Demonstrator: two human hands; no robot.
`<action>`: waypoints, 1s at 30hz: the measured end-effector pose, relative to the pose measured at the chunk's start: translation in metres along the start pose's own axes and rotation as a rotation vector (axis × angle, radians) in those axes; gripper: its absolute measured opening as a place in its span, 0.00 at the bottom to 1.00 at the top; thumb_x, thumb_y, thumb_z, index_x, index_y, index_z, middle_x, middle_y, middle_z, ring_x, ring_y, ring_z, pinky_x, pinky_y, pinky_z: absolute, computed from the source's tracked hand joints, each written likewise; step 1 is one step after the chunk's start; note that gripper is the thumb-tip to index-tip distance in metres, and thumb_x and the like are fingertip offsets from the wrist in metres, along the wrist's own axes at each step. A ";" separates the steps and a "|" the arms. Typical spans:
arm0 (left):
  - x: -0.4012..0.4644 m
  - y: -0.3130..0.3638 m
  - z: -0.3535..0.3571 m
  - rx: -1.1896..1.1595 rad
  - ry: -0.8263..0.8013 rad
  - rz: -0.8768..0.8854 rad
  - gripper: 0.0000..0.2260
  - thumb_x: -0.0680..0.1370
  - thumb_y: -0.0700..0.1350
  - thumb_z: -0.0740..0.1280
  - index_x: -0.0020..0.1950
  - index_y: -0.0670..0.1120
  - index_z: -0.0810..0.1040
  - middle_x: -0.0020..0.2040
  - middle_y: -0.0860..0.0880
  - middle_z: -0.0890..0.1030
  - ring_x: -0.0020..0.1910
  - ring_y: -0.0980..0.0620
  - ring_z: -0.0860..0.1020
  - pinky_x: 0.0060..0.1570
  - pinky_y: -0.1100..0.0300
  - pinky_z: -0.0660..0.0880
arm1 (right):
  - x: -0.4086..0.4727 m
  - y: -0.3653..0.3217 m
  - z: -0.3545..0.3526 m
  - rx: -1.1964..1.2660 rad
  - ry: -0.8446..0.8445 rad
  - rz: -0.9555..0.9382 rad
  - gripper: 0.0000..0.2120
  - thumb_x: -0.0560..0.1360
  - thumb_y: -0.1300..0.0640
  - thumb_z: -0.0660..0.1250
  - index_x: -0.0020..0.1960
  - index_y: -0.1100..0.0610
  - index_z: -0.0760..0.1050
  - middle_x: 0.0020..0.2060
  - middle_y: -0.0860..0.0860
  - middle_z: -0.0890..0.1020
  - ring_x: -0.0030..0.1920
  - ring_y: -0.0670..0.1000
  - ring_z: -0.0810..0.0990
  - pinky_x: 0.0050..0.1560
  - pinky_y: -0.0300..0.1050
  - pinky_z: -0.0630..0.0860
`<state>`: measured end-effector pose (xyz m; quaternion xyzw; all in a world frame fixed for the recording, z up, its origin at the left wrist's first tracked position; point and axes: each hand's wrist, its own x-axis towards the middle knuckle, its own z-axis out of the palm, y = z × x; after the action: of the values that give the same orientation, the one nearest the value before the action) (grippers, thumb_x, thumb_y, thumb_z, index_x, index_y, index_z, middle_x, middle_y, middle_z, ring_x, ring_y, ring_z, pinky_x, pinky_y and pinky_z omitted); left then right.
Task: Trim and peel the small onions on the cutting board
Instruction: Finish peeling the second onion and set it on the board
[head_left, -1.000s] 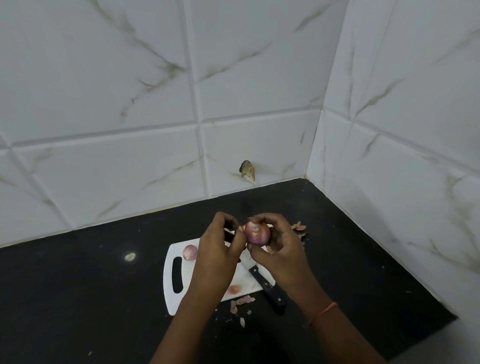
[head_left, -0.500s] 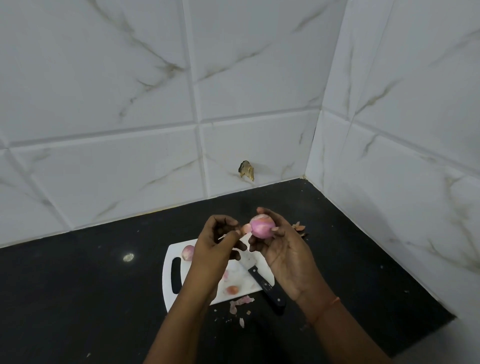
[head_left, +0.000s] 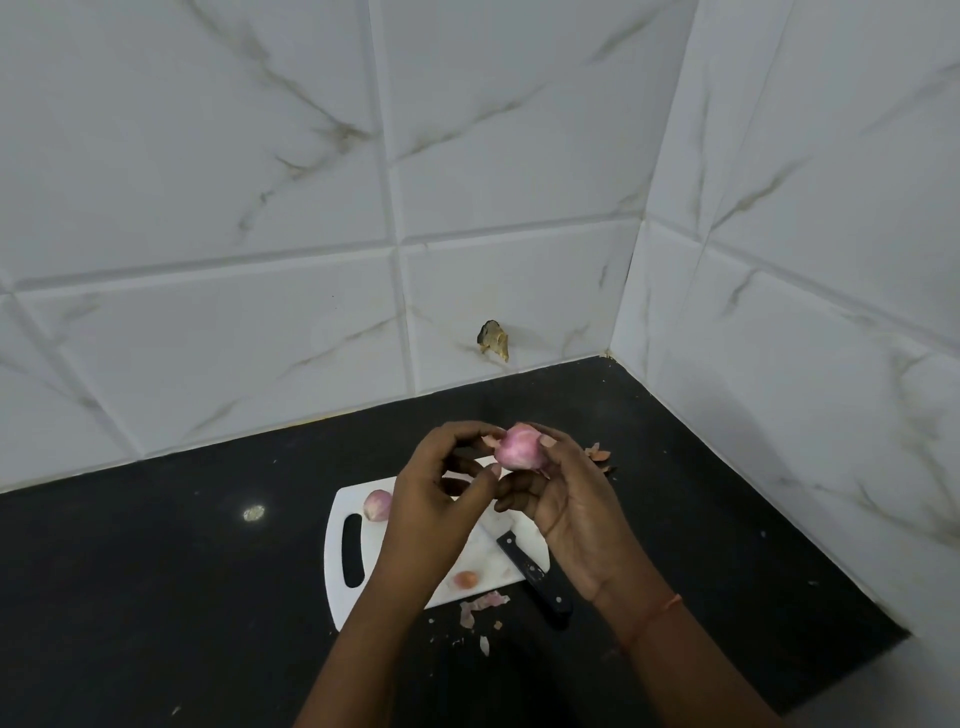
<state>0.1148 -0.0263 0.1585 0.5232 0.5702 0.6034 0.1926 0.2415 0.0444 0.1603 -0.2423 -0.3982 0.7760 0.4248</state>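
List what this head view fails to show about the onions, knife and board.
- Knife: blade mostly hidden behind the right hand.
- Cutting board: middle covered by the left hand and forearm; any onion there is unseen.
- Held onion: underside hidden by fingers.
- Small piece on the board: too small to identify.

L hand (head_left: 436, 488) fingers curled, pinching; R hand (head_left: 566, 493) palm-up, fingers gripping.
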 end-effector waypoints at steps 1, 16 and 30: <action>0.000 0.000 0.000 0.018 0.011 0.017 0.13 0.76 0.34 0.72 0.54 0.50 0.80 0.50 0.54 0.82 0.48 0.52 0.82 0.45 0.64 0.79 | 0.001 0.001 -0.001 -0.008 0.002 -0.003 0.19 0.77 0.54 0.64 0.62 0.68 0.72 0.48 0.64 0.80 0.38 0.56 0.82 0.36 0.48 0.80; 0.001 -0.007 -0.006 0.074 -0.073 -0.121 0.04 0.78 0.43 0.70 0.49 0.53 0.80 0.45 0.58 0.82 0.41 0.57 0.80 0.38 0.64 0.75 | -0.001 0.011 -0.004 0.060 0.083 0.088 0.30 0.72 0.44 0.64 0.59 0.69 0.73 0.41 0.60 0.81 0.35 0.52 0.81 0.36 0.43 0.80; 0.001 -0.014 -0.011 -0.056 0.088 -0.314 0.08 0.81 0.44 0.67 0.49 0.56 0.85 0.47 0.59 0.85 0.50 0.56 0.82 0.44 0.62 0.79 | -0.001 0.015 -0.009 0.015 0.056 0.024 0.36 0.55 0.44 0.83 0.56 0.61 0.77 0.45 0.58 0.84 0.39 0.54 0.82 0.40 0.46 0.81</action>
<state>0.1000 -0.0268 0.1486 0.3951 0.6358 0.6040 0.2735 0.2421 0.0424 0.1428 -0.2657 -0.3775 0.7769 0.4282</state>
